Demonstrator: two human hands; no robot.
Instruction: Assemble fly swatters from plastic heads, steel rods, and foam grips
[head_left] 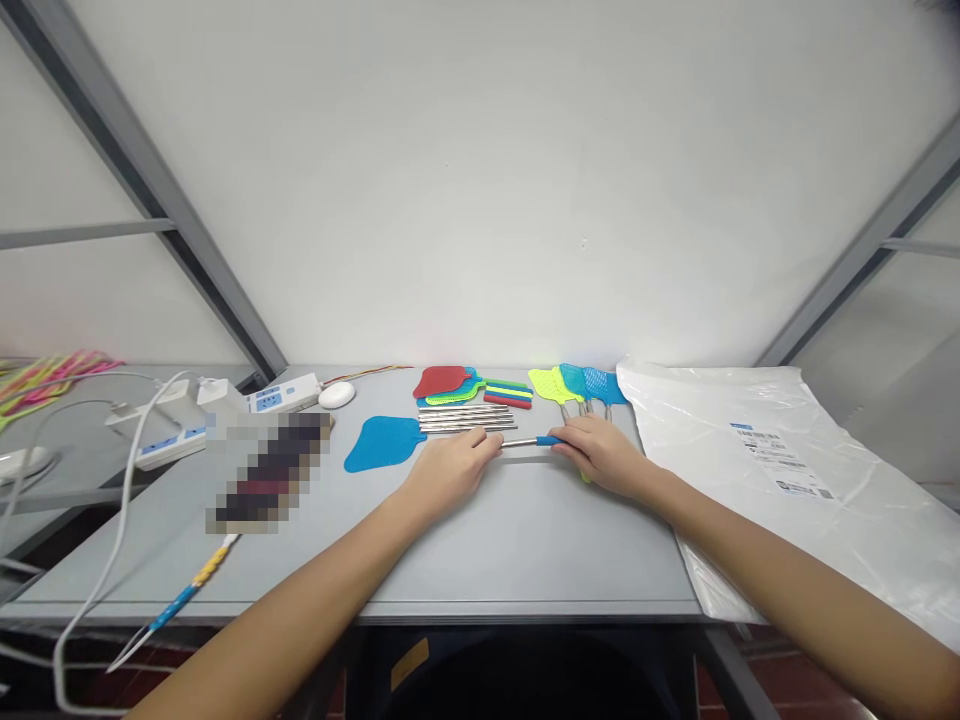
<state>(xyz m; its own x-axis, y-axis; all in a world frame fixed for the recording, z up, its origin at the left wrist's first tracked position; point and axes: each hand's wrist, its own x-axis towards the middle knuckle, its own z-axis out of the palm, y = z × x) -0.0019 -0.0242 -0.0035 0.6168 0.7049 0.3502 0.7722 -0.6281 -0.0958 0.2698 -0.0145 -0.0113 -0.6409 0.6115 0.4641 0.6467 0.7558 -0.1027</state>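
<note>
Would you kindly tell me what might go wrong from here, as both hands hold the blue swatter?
The left hand, on the blue swatter, is close to the metal rods and might knock them askew. The right hand, on the swatter's blue grip, is near other swatters and might nudge them.

Likely a small workshop: metal framing (234,300), grey worktable (540,560), power strip (281,393), grouped swatter heads (441,381) and metal rods (465,418).

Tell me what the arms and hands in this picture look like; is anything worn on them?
They are a person's, not a machine's. The left forearm and right forearm show no sleeves, watch or markings. The left hand and right hand are ungloved; no rings can be made out.
</note>
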